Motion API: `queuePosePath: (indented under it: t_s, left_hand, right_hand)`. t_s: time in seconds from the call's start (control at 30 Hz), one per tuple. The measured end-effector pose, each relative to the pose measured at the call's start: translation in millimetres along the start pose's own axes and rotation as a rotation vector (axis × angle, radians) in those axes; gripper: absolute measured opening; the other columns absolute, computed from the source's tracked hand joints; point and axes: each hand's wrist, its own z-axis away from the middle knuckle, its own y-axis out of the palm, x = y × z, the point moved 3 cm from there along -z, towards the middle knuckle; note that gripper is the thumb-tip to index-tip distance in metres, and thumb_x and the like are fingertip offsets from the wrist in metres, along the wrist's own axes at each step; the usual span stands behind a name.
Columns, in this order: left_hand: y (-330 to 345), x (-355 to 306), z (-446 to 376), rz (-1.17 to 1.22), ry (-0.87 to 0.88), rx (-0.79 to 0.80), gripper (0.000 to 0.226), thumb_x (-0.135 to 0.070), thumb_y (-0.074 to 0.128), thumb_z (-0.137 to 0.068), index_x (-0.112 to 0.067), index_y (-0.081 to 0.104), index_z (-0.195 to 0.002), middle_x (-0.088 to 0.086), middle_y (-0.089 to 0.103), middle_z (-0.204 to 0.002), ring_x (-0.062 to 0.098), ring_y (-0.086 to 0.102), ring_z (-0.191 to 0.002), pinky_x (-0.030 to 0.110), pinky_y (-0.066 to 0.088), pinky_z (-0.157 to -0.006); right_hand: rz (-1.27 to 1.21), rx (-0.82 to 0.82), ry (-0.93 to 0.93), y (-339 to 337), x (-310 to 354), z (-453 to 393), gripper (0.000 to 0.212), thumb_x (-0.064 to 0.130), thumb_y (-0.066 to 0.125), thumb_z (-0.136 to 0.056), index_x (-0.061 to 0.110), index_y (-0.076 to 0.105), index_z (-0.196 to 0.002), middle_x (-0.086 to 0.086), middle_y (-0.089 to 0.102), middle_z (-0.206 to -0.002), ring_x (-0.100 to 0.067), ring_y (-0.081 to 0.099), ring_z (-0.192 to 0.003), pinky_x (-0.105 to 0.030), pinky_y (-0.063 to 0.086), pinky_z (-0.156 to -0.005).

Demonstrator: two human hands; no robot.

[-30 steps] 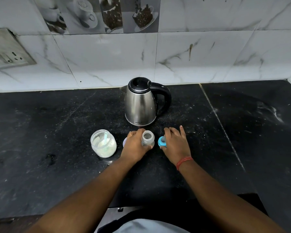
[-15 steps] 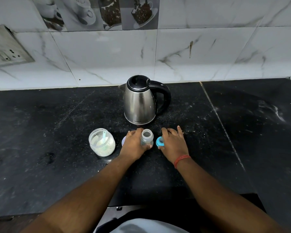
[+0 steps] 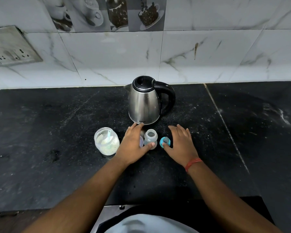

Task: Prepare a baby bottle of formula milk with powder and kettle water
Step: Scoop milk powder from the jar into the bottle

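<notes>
A small clear baby bottle [image 3: 150,136] stands uncapped on the black counter [image 3: 57,132], in front of the steel kettle [image 3: 144,105]. My left hand [image 3: 133,145] lies to its left with fingers straight, pointing at the kettle's base; only the thumb tip touches the bottle's front. A pale round cap [image 3: 141,141] shows between that hand and the bottle. The teal nipple ring [image 3: 165,142] sits to the bottle's right. My right hand [image 3: 181,143] is spread flat beside it, thumb tip at the ring. An open jar of white powder [image 3: 106,143] holds a pale scoop.
The marble-tiled wall rises directly behind the kettle, with a switch and socket plate [image 3: 12,47] at upper left. The kettle's black handle [image 3: 168,98] points right. A seam in the counter [image 3: 225,125] runs diagonally on the right. The counter's front edge lies near my body.
My left hand has let go of the bottle and straightened its fingers. My right hand has lifted off the teal nipple ring and spread open just to its right.
</notes>
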Motion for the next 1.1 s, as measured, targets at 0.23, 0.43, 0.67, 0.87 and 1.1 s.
queuePosePath:
  t_s: [0.23, 0.43, 0.67, 0.87, 1.1]
  left_hand:
    - [-34.4, -20.6, 8.8, -0.058, 0.192, -0.142, 0.086, -0.052, 0.067, -0.094, -0.017, 0.027, -0.161, -0.004, 0.031, -0.168, 0.016, 0.01, -0.16, 0.038, 0.008, -0.131]
    - [-67.2, -8.8, 18.8, -0.076, 0.205, -0.246, 0.087, -0.054, 0.063, -0.094, -0.012, 0.028, -0.161, -0.002, 0.028, -0.17, 0.017, 0.01, -0.161, 0.045, 0.009, -0.132]
    - [-97.8, 33.4, 41.2, -0.024, 0.071, -0.34, 0.095, -0.057, 0.07, -0.088, -0.018, 0.025, -0.163, -0.015, 0.022, -0.167, 0.002, 0.003, -0.158, 0.045, 0.004, -0.132]
    - [-100.1, 71.8, 57.7, 0.037, -0.094, -0.313, 0.11, -0.07, 0.067, -0.08, -0.025, 0.012, -0.164, -0.014, 0.014, -0.17, 0.006, -0.003, -0.158, 0.05, 0.001, -0.131]
    - [-97.2, 92.0, 62.7, 0.133, -0.182, -0.213, 0.125, -0.079, 0.066, -0.07, -0.025, 0.006, -0.165, -0.007, 0.009, -0.173, 0.012, -0.003, -0.159, 0.05, 0.008, -0.131]
  right_hand:
    - [-0.192, -0.135, -0.113, -24.5, 28.9, -2.8, 0.071, 0.033, 0.061, -0.086, 0.012, 0.04, -0.151, -0.006, 0.041, -0.157, -0.025, 0.027, -0.151, -0.051, 0.022, -0.124]
    - [-0.306, -0.178, -0.232, -35.2, 78.0, -10.3, 0.066, 0.032, 0.058, -0.09, 0.011, 0.041, -0.15, -0.005, 0.042, -0.157, -0.021, 0.028, -0.15, -0.047, 0.024, -0.124]
    - [-0.376, -0.083, -0.315, -16.9, 121.8, -9.5, 0.065, 0.021, 0.064, -0.091, 0.014, 0.04, -0.151, -0.001, 0.038, -0.16, -0.017, 0.029, -0.15, -0.03, 0.024, -0.123]
    - [-0.366, 0.073, -0.327, 4.5, 155.6, -11.4, 0.067, 0.02, 0.064, -0.093, 0.015, 0.035, -0.153, -0.001, 0.032, -0.163, -0.014, 0.03, -0.15, -0.031, 0.029, -0.122]
    - [-0.352, 0.308, -0.148, 31.2, 171.1, -24.0, 0.079, 0.021, 0.062, -0.093, 0.02, 0.02, -0.159, -0.003, 0.025, -0.166, -0.022, 0.035, -0.147, -0.033, 0.028, -0.118]
